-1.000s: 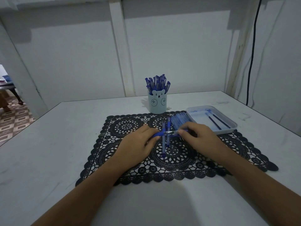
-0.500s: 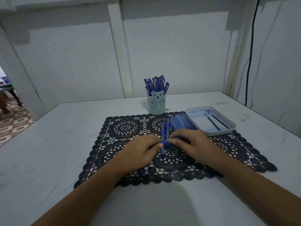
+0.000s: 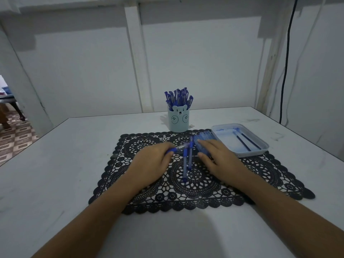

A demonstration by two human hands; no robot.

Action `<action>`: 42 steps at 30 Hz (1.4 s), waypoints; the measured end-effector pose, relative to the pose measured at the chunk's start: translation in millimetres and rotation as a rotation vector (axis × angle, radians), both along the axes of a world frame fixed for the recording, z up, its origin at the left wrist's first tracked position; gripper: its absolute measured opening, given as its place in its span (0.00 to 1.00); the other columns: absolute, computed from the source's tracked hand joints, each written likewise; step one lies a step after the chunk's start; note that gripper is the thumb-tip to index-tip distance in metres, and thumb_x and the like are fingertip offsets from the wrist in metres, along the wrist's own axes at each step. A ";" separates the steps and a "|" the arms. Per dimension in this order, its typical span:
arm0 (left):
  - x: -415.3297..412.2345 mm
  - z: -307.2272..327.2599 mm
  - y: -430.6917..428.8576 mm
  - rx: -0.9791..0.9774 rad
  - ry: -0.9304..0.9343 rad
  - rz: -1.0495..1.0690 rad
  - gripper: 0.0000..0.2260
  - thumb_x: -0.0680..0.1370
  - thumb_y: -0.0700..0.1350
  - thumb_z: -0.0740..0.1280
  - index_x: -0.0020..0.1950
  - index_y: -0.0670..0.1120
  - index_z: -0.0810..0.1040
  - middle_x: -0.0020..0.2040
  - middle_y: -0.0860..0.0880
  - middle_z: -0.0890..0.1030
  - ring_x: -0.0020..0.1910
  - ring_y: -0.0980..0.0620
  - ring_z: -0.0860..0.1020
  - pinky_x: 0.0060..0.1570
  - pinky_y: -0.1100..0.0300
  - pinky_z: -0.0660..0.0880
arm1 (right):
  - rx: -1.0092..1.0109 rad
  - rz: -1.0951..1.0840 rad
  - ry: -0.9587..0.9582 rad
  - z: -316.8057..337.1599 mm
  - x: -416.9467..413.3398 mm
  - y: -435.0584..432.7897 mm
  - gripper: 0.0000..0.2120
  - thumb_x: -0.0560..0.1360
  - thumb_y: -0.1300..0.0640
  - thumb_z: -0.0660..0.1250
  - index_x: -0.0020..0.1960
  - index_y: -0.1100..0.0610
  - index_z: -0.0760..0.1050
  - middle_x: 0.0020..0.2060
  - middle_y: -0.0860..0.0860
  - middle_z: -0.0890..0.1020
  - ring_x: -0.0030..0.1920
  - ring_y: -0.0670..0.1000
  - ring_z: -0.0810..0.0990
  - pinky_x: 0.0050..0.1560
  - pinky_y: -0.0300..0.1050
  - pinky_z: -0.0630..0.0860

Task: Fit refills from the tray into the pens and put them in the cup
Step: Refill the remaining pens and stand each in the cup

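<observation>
Hands first: left hand (image 3: 152, 162) is curled round one end of a blue pen (image 3: 180, 147), a see-through barrel with blue ends. It's held nearly level, pointing toward the right hand (image 3: 219, 161). The right hand grips nothing. Its fingers are stretched out loose over a pile of barrels (image 3: 203, 137) just beside the tray (image 3: 264, 148), and I can't tell if they actually touch it. The hands are apart, with two more pens (image 3: 187, 162) lying side by side on the mat (image 3: 204, 190) between them. The held pen's free end sits over the tops of those two.

The tray is pale and shallow, with blue smudges inside and two dark refills (image 3: 245, 143) lying in it. Cup (image 3: 178, 121) is light blue with a bear face, stands at the mat's far edge and is stuffed with capped blue pens. It all sits on a white counter (image 3: 55, 174).
</observation>
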State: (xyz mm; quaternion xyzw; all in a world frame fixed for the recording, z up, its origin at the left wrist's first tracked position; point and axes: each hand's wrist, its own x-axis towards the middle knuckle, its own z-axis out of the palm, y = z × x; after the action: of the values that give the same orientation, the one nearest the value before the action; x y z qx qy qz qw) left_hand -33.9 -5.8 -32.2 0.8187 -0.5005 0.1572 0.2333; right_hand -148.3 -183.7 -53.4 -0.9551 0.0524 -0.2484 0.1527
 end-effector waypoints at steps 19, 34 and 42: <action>119.4 148.7 -120.8 -0.798 0.382 0.131 0.03 0.76 0.39 0.63 0.47 0.44 0.69 0.46 0.45 0.77 0.48 0.46 0.79 0.50 0.50 0.77 | -0.039 -0.056 0.315 -13.5 12.6 -13.4 0.23 0.81 0.50 0.50 0.74 0.54 0.55 0.75 0.48 0.55 0.74 0.47 0.49 0.73 0.45 0.45; 124.9 91.5 -147.1 -0.266 -0.072 0.248 0.14 0.78 0.45 0.56 0.63 0.49 0.70 0.51 0.45 0.77 0.49 0.45 0.75 0.50 0.53 0.65 | -0.046 -0.044 0.313 -15.9 13.4 -16.8 0.23 0.81 0.49 0.50 0.75 0.52 0.54 0.74 0.46 0.55 0.74 0.46 0.48 0.73 0.45 0.45; 121.1 82.6 -124.9 -0.045 -0.031 0.248 0.17 0.80 0.53 0.54 0.66 0.52 0.71 0.65 0.46 0.69 0.63 0.45 0.68 0.60 0.48 0.64 | -0.032 -0.039 0.289 -15.1 12.7 -15.9 0.23 0.81 0.49 0.51 0.74 0.53 0.56 0.74 0.47 0.57 0.74 0.46 0.52 0.73 0.45 0.46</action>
State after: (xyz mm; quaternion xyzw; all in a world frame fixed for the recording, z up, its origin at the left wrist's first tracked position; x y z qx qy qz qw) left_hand 87.2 -130.7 50.4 0.8664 -0.3953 0.2088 0.2223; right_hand -135.6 -199.7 -68.5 -0.9820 0.0884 -0.1121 0.1234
